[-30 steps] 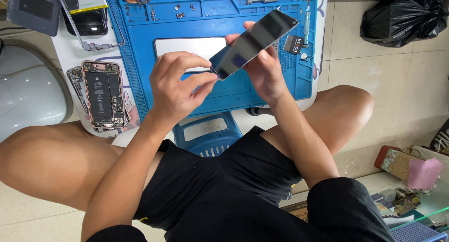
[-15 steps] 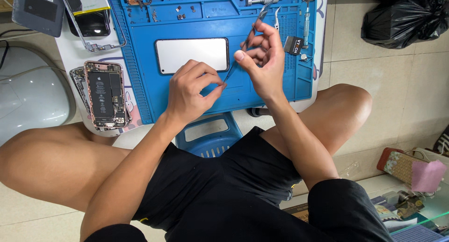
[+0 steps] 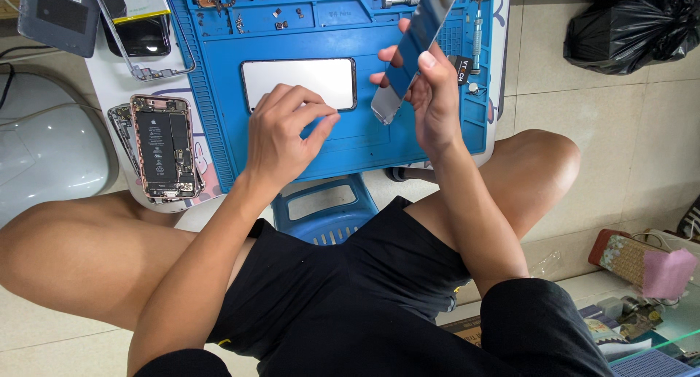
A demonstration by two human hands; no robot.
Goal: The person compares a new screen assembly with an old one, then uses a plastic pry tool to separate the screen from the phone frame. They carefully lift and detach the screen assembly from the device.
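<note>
Currently the right hand (image 3: 430,92) grips a detached dark glass phone screen panel (image 3: 417,40) raised over the blue repair mat (image 3: 219,92), the left hand (image 3: 281,133) rests loosely curled and empty near the mat's front edge, and the opened rose-gold phone chassis (image 3: 164,147) at the surface's left edge is not yet reassembled.

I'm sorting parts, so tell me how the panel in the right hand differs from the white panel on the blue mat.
The dark glossy panel is lifted and tilted edge-on in the right hand; the white panel lies flat on the blue mat, just beyond the left hand. One looks dark and reflective, the other plain white. Both are slim, phone-sized rectangles.

Bare blue mat (image 3: 408,140) (white panel (image 3: 299,82) behind).
</note>
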